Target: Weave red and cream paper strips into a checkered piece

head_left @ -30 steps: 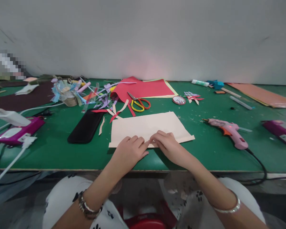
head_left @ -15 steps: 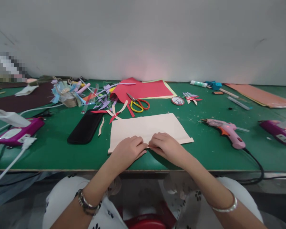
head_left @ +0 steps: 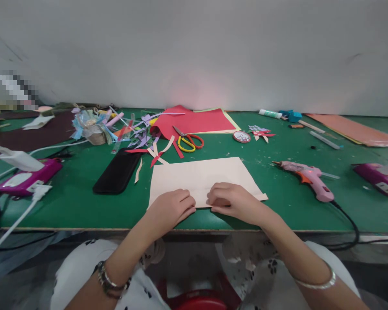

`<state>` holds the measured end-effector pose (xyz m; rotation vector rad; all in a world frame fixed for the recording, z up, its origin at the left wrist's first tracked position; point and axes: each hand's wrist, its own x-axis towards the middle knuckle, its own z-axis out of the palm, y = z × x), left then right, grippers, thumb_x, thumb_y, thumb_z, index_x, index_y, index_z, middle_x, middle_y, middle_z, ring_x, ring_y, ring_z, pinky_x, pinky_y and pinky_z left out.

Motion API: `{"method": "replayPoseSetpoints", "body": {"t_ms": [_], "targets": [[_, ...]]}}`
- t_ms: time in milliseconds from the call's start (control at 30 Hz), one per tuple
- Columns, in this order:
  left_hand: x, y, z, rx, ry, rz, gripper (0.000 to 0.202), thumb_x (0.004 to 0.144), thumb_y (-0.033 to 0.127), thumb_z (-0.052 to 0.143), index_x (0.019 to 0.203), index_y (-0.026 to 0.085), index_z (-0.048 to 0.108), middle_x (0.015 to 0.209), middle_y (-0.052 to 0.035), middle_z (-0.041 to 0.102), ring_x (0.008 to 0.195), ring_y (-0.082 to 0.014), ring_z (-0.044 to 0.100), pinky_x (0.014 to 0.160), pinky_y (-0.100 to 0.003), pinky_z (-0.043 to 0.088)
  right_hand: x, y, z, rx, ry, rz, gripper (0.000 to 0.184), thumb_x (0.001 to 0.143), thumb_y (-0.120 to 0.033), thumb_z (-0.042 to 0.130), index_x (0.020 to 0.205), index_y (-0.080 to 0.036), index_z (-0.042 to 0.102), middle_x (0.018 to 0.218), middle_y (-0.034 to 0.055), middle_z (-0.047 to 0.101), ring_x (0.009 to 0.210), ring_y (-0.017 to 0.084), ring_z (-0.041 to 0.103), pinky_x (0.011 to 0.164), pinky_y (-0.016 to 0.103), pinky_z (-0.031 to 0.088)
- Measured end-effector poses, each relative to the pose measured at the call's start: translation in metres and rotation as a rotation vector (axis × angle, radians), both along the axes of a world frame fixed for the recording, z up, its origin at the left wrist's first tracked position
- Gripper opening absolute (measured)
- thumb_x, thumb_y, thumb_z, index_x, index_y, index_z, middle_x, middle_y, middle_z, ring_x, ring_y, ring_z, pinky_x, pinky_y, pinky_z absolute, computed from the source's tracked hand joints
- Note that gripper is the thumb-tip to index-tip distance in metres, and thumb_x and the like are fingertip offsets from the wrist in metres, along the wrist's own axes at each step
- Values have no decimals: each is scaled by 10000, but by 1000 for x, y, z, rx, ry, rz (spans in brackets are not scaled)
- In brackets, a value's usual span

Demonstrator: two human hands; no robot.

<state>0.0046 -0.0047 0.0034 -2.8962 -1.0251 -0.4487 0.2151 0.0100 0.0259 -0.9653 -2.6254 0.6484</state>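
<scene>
At the near edge of the green table (head_left: 278, 206), centre: one cream paper sheet (head_left: 200, 174), lying flat, its front edge close to the table's rim and its far edge toward the scissors.

Hands – both on the sheet's front edge.
- Left hand (head_left: 173, 206): knuckles up, fingers bent, tips pressing down on the paper.
- Right hand (head_left: 234, 200): fingers curled over the same edge, palm down. The thumbs are hidden, so I cannot tell whether either hand pinches a layer or only presses.

Change noted: a second ago the two sets of fingertips met at one spot in the middle of the edge. Now they stand slightly apart, with a strip of paper showing between them. The sheet's right corner also sits a little nearer the rim. Judged from this, pressure is being spread sideways along the edge – work on that edge is under way, not finished.

Surroundings:
- black phone (head_left: 118, 171), left of the sheet, apart from it
- scissors (head_left: 187, 141), yellow and red handles, beyond the sheet
- red paper (head_left: 194, 119) behind the scissors
- coloured scraps (head_left: 142, 135) at back left
- pink glue gun (head_left: 307, 176), right, corded
- purple power strip (head_left: 26, 178), far left
</scene>
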Motion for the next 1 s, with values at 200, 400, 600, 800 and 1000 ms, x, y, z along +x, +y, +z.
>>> {"method": "replayPoseSetpoints", "body": {"t_ms": [200, 400, 600, 800, 1000], "targets": [[-3, -5, 4, -151, -44, 22, 220, 862, 247, 395, 754, 147, 559, 729, -17, 564, 691, -128, 536, 591, -218, 411, 2, -2, 3, -85, 4, -45, 98, 785, -130, 496, 753, -161, 583, 762, 31, 562, 719, 112, 519, 618, 211, 403], [-1, -6, 6, -163, -23, 129, 254, 871, 254, 370, 739, 145, 558, 716, -20, 583, 692, -138, 558, 610, -240, 422, -1, -4, 5, -39, -29, -61, 138, 823, -169, 455, 785, -157, 587, 771, 39, 571, 743, 125, 513, 651, 231, 402], [-4, -5, 12, -236, -26, 184, 201, 866, 233, 384, 794, 166, 559, 755, -7, 614, 704, -127, 573, 613, -226, 420, 7, -1, 3, 14, -86, -103, 203, 849, -219, 415, 773, -152, 591, 748, 46, 569, 722, 137, 511, 656, 261, 407], [-4, -5, 19, -253, 18, 195, 208, 862, 227, 389, 785, 170, 574, 748, -9, 617, 697, -131, 580, 604, -225, 415, 13, 0, 4, -16, -107, -115, 207, 856, -241, 408, 799, -158, 590, 776, 42, 580, 746, 138, 522, 673, 267, 412], [-2, -4, 18, -235, 55, 230, 239, 867, 253, 386, 754, 165, 577, 723, -9, 620, 674, -135, 585, 586, -230, 400, 5, -2, 5, 27, -149, -155, 201, 844, -218, 431, 731, -146, 581, 732, 49, 583, 717, 144, 514, 649, 264, 395]]}}
